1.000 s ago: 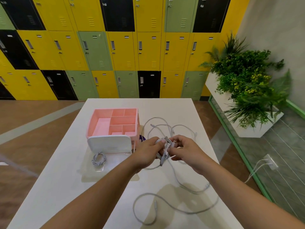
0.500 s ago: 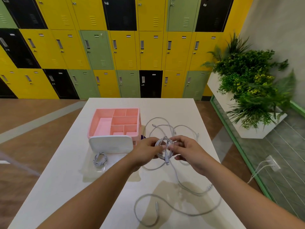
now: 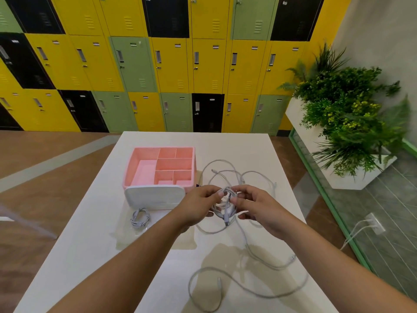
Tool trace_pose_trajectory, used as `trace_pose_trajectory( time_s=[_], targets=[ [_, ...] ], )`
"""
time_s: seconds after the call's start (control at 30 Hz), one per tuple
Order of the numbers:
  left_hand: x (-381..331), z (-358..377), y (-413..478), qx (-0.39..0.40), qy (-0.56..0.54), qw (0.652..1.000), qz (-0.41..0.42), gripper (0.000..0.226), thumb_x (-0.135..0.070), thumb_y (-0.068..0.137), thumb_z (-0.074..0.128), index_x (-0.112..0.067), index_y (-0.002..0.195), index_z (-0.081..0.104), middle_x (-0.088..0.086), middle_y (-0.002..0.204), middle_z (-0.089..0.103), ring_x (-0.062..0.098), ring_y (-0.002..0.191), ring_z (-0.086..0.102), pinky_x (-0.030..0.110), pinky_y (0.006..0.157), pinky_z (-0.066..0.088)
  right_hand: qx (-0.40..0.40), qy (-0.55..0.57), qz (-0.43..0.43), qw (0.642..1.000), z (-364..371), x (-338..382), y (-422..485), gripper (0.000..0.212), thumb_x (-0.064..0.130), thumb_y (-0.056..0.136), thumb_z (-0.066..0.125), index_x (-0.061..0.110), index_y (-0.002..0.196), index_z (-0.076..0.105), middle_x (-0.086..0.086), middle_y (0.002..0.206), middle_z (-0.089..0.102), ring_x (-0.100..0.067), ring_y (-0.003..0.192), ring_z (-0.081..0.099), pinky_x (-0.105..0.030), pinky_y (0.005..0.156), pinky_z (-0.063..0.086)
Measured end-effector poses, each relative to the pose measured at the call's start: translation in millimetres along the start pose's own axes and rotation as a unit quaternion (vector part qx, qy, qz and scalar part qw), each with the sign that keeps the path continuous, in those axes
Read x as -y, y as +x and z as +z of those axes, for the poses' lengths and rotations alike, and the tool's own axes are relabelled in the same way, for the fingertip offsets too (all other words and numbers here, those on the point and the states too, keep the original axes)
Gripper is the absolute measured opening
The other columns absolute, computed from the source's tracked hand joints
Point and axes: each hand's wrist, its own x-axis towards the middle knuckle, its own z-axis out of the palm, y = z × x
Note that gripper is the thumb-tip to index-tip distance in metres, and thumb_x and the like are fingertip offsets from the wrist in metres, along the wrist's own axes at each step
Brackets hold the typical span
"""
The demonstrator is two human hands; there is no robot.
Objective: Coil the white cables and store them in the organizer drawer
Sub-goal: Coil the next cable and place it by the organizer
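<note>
Handling the cable: light, soft and limp by my judgement; the loops would likely spring apart if let go, so pinch across the whole bundle, not one strand or the plug.
Cable in hand [image 3: 226, 201]: thin white cord wound into small loops, plug end dangling, held above the table [image 3: 90, 256].
Left hand [image 3: 198, 204]: fingers curled, pinching the bundle's left side.
Right hand [image 3: 255, 206]: fingers curled, pinching its right side.
Loose cables [image 3: 225, 288]: sprawled on the table.
Finished coil [image 3: 140, 219]: lying in the clear drawer [image 3: 126, 236] before the pink organizer [image 3: 135, 163].
</note>
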Motion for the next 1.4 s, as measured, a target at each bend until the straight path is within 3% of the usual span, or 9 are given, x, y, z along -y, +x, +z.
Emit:
trace_pose_trajectory(
  time_s=[0.23,0.43,0.53,0.7,0.83,0.93,1.1,1.2,1.4],
  targets=[
    [16.9,-26.6,-3.1,0.007,0.007,1.0,-0.003,0.015,-0.032,0.098,0.055,-0.03,0.102,0.069,-0.003,0.09,0.066,0.014,0.087,0.062,0.033,0.081,0.055,0.022,-0.024,0.022,0.999,27.0,-0.7,15.7,0.024,0.009,0.088,0.067,0.018,0.111,0.064,-0.005,0.084,0.055,-0.016,0.072,0.063,-0.026,0.066,0.054],
    [43.1,-66.6,-6.7,-0.019,0.045,0.999,-0.021,0.011,-0.023,0.094,0.062,-0.015,0.091,0.067,-0.003,0.076,0.063,0.005,0.065,0.056,0.02,0.064,0.049,-0.004,-0.002,0.057,0.998,64.1,-8.5,34.3,0.025,0.012,0.088,0.068,0.015,0.112,0.06,-0.007,0.097,0.059,-0.017,0.071,0.065,-0.031,0.071,0.057],
    [56.4,-90.0,-7.7,-0.028,0.085,0.996,-0.022,0.009,-0.021,0.091,0.065,-0.015,0.092,0.072,0.001,0.08,0.068,0.011,0.07,0.058,0.026,0.069,0.049,0.011,-0.025,0.075,0.997,85.6,-9.9,47.1,0.015,0.016,0.091,0.064,0.01,0.105,0.063,-0.003,0.088,0.064,-0.015,0.072,0.064,-0.026,0.066,0.053],
    [75.3,-126.2,-6.9,-0.01,0.114,0.993,-0.028,0.007,-0.016,0.088,0.069,-0.017,0.09,0.075,0.003,0.076,0.072,0.008,0.064,0.063,0.018,0.065,0.047,0.023,-0.104,0.108,0.988,118.6,-16.3,72.9,0.006,0.017,0.087,0.068,0.014,0.089,0.063,0.001,0.078,0.067,-0.013,0.07,0.062,-0.022,0.061,0.049],
    [91.5,-151.4,-4.2,-0.019,0.102,0.994,-0.044,0.014,-0.02,0.088,0.07,-0.015,0.101,0.071,0.004,0.091,0.074,0.011,0.079,0.066,0.008,0.065,0.043,0.02,-0.123,0.117,0.985,142.5,-29.2,95.3,0.007,0.017,0.087,0.068,0.011,0.086,0.063,-0.002,0.077,0.068,-0.014,0.068,0.062,-0.024,0.061,0.051],
    [103.6,-171.3,1.1,-0.048,0.151,0.986,-0.043,0.019,-0.029,0.096,0.059,-0.018,0.108,0.069,-0.005,0.101,0.07,0.008,0.091,0.062,0.012,0.073,0.042,-0.036,-0.099,0.13,0.986,152.5,-45.1,110.0,0.011,0.011,0.087,0.067,0.003,0.091,0.061,-0.012,0.075,0.066,-0.021,0.065,0.062,-0.037,0.073,0.058],
    [132.6,-207.5,2.6,-0.095,0.299,0.949,-0.034,0.016,-0.025,0.094,0.059,-0.024,0.106,0.069,-0.009,0.107,0.066,0.012,0.099,0.059,0.026,0.086,0.045,-0.093,-0.057,0.191,0.976,168.1,-74.9,123.6,0.016,0.0,0.087,0.058,0.009,0.096,0.049,-0.012,0.065,0.06,-0.026,0.059,0.059,-0.047,0.077,0.057],
    [146.4,-213.6,0.2,-0.059,0.449,0.892,0.007,0.022,-0.029,0.092,0.057,-0.03,0.11,0.069,-0.01,0.117,0.064,0.016,0.105,0.054,0.03,0.09,0.043,-0.114,-0.053,0.198,0.972,179.7,-85.4,127.8,0.014,-0.004,0.085,0.053,0.008,0.092,0.048,-0.012,0.064,0.058,-0.028,0.06,0.059,-0.05,0.077,0.056],
    [158.8,-204.8,3.4,0.042,0.593,0.803,0.045,0.029,-0.035,0.095,0.047,-0.033,0.119,0.063,-0.011,0.122,0.059,0.018,0.128,0.039,0.049,0.113,0.011,-0.14,-0.029,0.18,0.973,191.0,-90.3,132.2,0.017,-0.007,0.083,0.05,0.009,0.087,0.045,-0.013,0.08,0.056,-0.026,0.068,0.064,-0.04,0.076,0.058]
  ],
)
